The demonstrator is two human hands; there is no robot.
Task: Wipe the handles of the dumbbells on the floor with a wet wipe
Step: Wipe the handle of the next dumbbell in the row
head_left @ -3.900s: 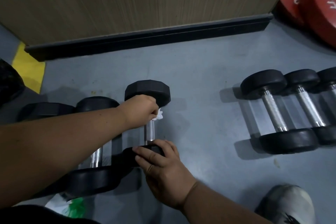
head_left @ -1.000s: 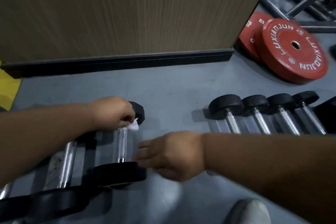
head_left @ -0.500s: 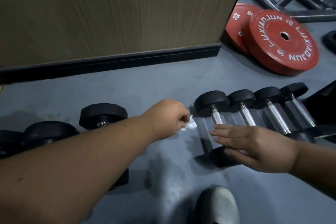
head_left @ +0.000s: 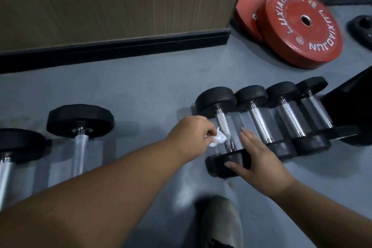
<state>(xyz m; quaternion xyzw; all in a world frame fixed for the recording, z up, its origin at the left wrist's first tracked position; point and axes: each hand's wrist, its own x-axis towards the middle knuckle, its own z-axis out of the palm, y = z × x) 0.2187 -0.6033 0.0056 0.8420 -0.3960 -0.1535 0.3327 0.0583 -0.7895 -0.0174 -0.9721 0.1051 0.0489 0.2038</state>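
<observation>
Dim indoor light; soft shadows fall left of the dumbbells (head_left: 225,133) on the floor (head_left: 141,90). Chrome handles glint faintly. The red plates (head_left: 302,26) smear with motion blur (edges bow, wide-angle).

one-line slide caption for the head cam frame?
Left hand pinches a wet wipe against the first dumbbell's handle while the right hand steadies its near weight.

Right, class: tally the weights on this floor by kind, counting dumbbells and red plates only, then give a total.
Dumbbells: 6
Red plates: 2
Total: 8
</observation>
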